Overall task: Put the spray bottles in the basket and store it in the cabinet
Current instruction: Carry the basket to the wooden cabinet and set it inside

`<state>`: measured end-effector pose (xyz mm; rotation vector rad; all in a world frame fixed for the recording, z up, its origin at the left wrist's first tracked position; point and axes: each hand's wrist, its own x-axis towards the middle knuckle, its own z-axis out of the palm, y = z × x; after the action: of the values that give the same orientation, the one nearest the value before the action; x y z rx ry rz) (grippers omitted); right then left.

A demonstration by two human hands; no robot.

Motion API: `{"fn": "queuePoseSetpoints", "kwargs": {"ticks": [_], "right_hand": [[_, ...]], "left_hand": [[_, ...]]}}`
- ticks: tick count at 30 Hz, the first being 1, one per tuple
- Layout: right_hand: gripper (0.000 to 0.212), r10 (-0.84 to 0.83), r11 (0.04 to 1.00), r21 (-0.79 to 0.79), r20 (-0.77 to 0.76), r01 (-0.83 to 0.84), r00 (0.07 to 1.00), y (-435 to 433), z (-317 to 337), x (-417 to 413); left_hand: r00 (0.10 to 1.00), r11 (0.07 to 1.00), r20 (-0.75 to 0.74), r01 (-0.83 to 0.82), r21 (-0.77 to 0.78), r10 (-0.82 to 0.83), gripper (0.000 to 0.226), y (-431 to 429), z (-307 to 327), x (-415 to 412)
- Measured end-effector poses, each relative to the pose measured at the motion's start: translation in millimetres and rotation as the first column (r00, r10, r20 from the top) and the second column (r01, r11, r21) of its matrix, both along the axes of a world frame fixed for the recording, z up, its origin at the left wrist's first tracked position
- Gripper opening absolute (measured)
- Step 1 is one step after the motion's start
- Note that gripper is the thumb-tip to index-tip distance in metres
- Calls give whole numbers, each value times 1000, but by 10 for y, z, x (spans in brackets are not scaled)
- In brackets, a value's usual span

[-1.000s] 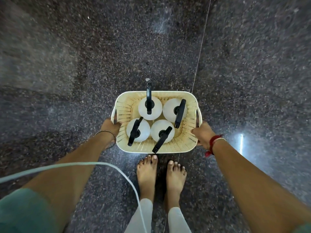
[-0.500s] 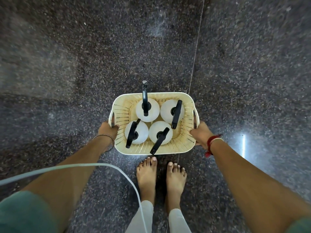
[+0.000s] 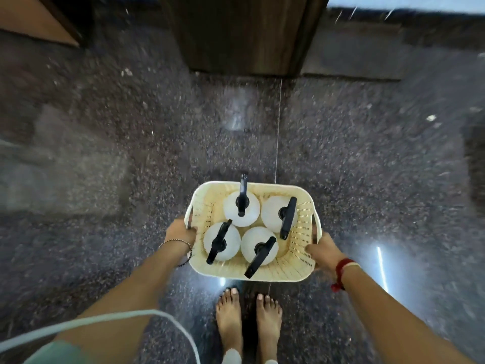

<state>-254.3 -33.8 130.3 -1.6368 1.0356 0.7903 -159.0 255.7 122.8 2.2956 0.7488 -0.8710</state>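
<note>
A cream plastic basket (image 3: 294, 266) hangs in front of me above the floor. Several white spray bottles (image 3: 245, 220) with black trigger heads stand upright inside it; one nozzle sticks out over the far rim. My left hand (image 3: 181, 231) is shut on the basket's left handle. My right hand (image 3: 324, 252) is shut on the right handle. A dark wooden cabinet panel (image 3: 241, 35) rises ahead at the top of the view, beyond a stretch of floor.
The floor is dark speckled polished stone (image 3: 105, 153) with bright light reflections at the right. My bare feet (image 3: 246, 321) stand just behind the basket. A pale cable (image 3: 110, 317) loops across my left arm. Brown wooden furniture (image 3: 34, 19) shows at the top left.
The view has tilted up and blurred, bringing the dark cabinet and other furniture into sight ahead. The basket stays held by both hands in the same grip.
</note>
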Motion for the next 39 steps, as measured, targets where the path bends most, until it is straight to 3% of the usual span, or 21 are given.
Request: {"fn": "queuePoseSetpoints", "kwargs": {"ticks": [9, 14, 27, 32, 39], "right_hand": [[26, -75, 996, -43, 126, 81, 989, -605, 1826, 529], [30, -51, 998, -30, 174, 58, 983, -1086, 2317, 961], [40, -57, 998, 16, 188, 55, 980, -2423, 2074, 2115], [44, -99, 994, 52, 143, 93, 985, -2657, 1845, 2467], [43, -31, 999, 33, 108, 28, 994, -2805, 1553, 2943]], "left_hand": [[973, 976, 145, 195, -100, -179, 22, -636, 1792, 815], [952, 958, 192, 263, -113, -238, 22, -1081, 2298, 1295], [944, 952, 228, 275, -138, -239, 22, -2335, 1951, 2445], [955, 956, 195, 254, -145, -224, 22, -2558, 1719, 2794], [963, 966, 149, 241, -90, -227, 19, -2696, 1433, 3181]]}}
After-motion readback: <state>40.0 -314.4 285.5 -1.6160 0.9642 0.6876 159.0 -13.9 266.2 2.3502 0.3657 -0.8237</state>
